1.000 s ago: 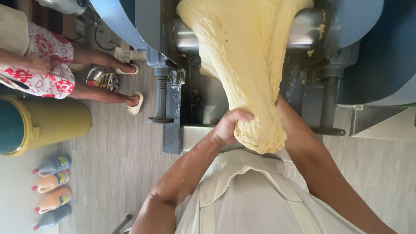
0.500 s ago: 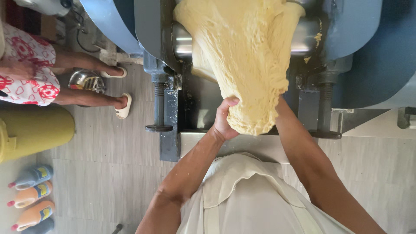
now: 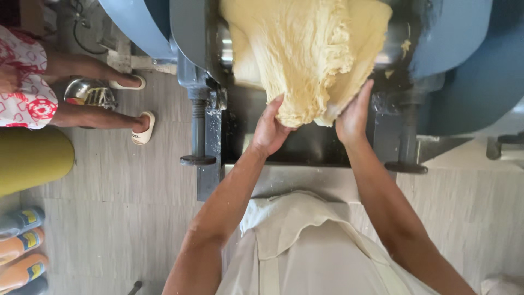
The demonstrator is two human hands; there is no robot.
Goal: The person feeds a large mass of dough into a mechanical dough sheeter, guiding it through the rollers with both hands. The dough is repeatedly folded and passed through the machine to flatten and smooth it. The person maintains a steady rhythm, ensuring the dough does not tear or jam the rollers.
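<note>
A thick sheet of pale yellow dough hangs out of the rollers of a blue-grey dough machine. My left hand grips the lower left edge of the dough from below. My right hand presses against its lower right side, fingers spread up along the sheet. The dough's bottom edge is ragged and folded. My cream apron fills the lower middle of the view.
Another person stands at the left in a red-and-white patterned garment, with white sandals. A yellow-green barrel is beside them. Several bottles lie on the grey floor at lower left. A metal strainer sits near the feet.
The dough has been lifted and bunched upward toward the rollers. Both my hands rose with it, and my right hand came into view on its right side.
</note>
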